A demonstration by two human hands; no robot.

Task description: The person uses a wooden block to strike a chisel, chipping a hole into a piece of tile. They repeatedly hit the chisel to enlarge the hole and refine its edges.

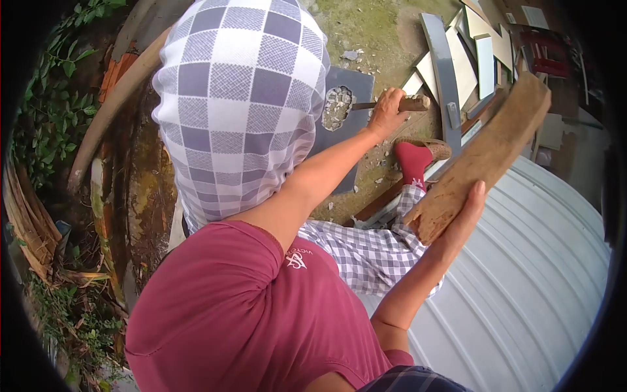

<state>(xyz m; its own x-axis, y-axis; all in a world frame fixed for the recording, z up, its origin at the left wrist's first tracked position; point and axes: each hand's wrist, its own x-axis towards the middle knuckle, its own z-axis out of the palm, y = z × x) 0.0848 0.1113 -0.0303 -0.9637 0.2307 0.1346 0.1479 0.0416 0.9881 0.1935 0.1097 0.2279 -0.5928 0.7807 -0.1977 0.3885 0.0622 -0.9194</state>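
My left hand point(388, 112) is closed around a chisel point(417, 103) with a thick wooden handle. The chisel lies nearly level, its thin metal shaft pointing at a ragged opening in a grey panel point(358, 83). Pale chipped rubble point(337, 108) fills that opening. A long, worn block of wood point(486, 153) is gripped in my right hand point(471, 209), raised up and tilted; it hides most of the fingers. My knee in checked cloth point(241, 85) covers the panel's left part. Beyond my other leg shows my foot in a red sock point(413, 160).
Several loose boards and offcuts point(464, 62) are heaped at the upper right. A ribbed metal sheet point(516, 274) spreads across the lower right. Bits of rubble lie on the mossy ground point(372, 29). Leafy plants point(62, 111) and a curved pole point(108, 121) stand at the left.
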